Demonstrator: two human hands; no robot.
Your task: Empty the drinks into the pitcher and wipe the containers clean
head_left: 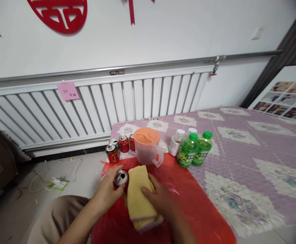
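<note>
Holding can (121,178) in left grip (108,193), yellow cloth (139,196) under right grip (158,198).

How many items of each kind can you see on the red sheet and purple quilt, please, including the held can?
Red cans: 5, one in the left hand
Green bottles: 2
White-capped bottles: 2
Pitcher: 1
Yellow cloth: 1
Total: 11
</note>
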